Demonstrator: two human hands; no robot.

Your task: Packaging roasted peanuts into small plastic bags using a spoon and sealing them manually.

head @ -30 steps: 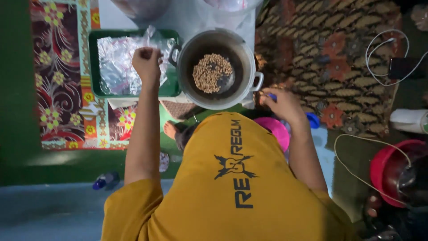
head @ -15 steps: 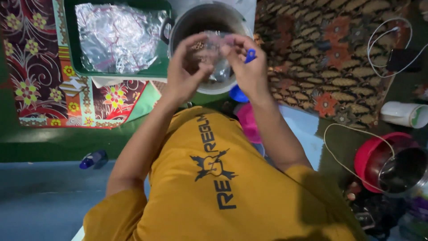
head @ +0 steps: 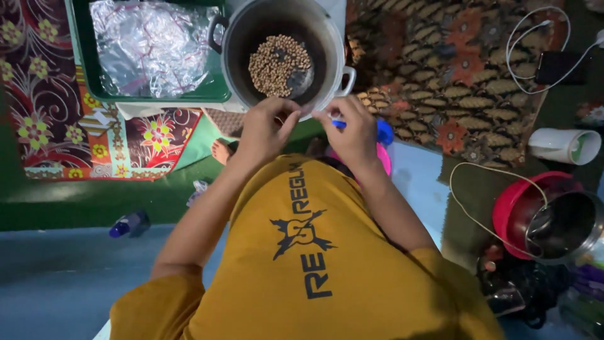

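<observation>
Your hands have dropped from over the pot to its near rim: left hand pinching, contents unclear; right hand gripping one small blue object. One pot of beans, one green tray left.

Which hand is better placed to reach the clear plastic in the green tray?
Probably left. The left hand sits by the pot rim on the side nearer the green tray, while the right hand pinches a small blue item.
</observation>
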